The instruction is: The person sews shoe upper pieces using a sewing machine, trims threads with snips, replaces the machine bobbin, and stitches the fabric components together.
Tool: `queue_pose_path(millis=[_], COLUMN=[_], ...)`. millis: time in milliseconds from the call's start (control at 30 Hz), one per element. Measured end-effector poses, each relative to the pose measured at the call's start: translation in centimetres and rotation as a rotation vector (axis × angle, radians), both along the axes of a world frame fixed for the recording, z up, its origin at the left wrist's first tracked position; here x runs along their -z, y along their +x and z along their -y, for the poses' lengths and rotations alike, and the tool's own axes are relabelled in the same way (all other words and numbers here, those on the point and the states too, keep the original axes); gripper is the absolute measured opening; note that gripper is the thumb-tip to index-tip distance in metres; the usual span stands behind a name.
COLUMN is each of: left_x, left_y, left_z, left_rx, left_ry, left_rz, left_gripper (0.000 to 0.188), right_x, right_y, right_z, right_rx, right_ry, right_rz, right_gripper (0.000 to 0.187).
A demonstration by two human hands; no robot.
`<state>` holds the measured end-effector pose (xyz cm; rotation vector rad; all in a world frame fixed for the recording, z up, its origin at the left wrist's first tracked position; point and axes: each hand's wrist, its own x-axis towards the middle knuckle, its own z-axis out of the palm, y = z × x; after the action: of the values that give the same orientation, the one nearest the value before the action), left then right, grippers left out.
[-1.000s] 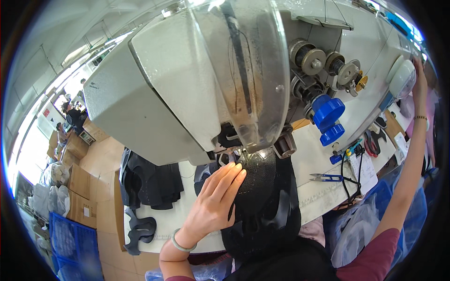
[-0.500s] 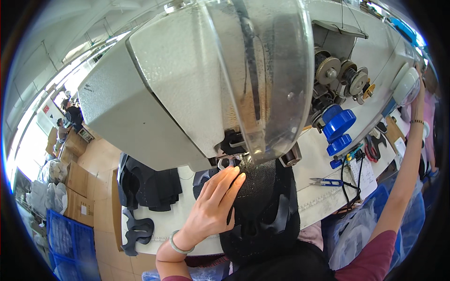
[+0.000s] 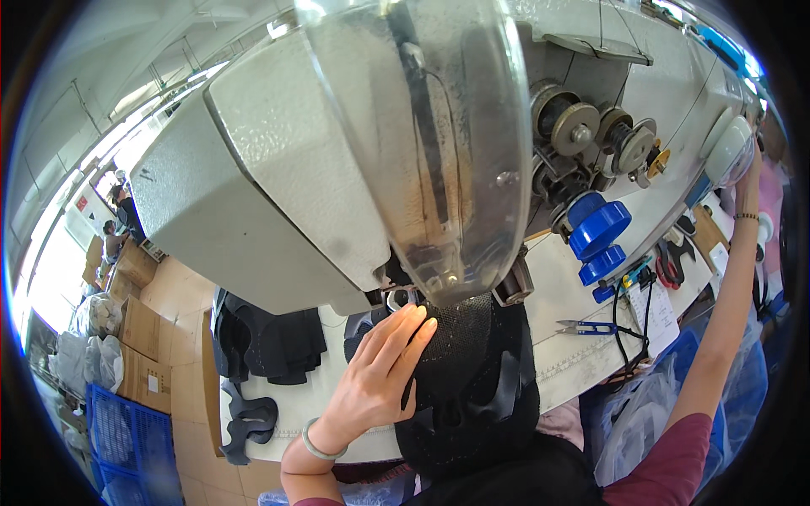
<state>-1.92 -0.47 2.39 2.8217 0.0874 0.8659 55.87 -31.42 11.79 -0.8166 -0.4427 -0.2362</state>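
My left hand (image 3: 378,371) lies flat, fingers stretched, on a black mesh piece with stitched shapes (image 3: 460,358). Its fingertips are close to the needle area of a large grey-white sewing machine (image 3: 278,135), whose clear curved guard (image 3: 456,169) hides much of the needle. The near end of the mesh piece hangs toward my body. At the far right, my right arm reaches out to the machine's end, where my right hand (image 3: 747,173) is at the pale round handwheel (image 3: 729,152). The right fingers are mostly hidden there.
Stacked black cut pieces (image 3: 268,337) lie left on the white table (image 3: 574,363), by a dark curved piece (image 3: 249,417). To the right are blue-handled thread snips (image 3: 586,327), red-handled scissors (image 3: 669,266) and blue tension knobs (image 3: 601,228). A blue crate (image 3: 131,438) stands at lower left.
The machine head appears shifted slightly left and down in view. The clear guard now covers more of the needle area. My left hand stays on the mesh piece, the right at the handwheel.
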Motion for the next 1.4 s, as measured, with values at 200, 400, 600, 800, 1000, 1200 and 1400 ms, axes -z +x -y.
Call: queue_pose_path(millis=[200,400,600,800,1000,1200,1400], left_x=[0.1,0.1,-0.4,-0.9,0.0,-0.1,-0.6], left_y=[-0.2,-0.1,-0.2,0.4,0.3,0.2,0.2], left_z=[-0.2,-0.3,0.0,0.6,0.6,0.6,0.4], left_rx=[0.009,0.009,-0.01,-0.042,-0.078,-0.074,-0.042], left_ry=[0.009,0.007,-0.037,-0.056,-0.013,0.006,-0.025], left_rz=[-0.008,-0.007,-0.015,-0.066,-0.064,-0.066,-0.078], left_gripper=[0.057,0.057,0.058,0.066,0.069,0.065,0.063], right_x=[0.0,-1.6,-1.3,-0.8,-0.6,-0.5,-0.3], right_y=[-6.1,-10.2,-10.4,-5.8,-5.8,-6.4,-4.4], right_z=[-2.9,-4.6,-5.8,-1.2,-1.8,-1.8,-0.8], right_rx=[0.022,0.062,0.074,0.106,0.07,0.14,0.058], right_ry=[0.025,0.038,0.049,0.063,0.081,-0.004,0.087], right_rz=[-0.014,-0.019,-0.043,-0.057,-0.107,-0.059,-0.075], right_gripper=[0.04,0.04,0.04,0.041,0.043,0.043,0.046])
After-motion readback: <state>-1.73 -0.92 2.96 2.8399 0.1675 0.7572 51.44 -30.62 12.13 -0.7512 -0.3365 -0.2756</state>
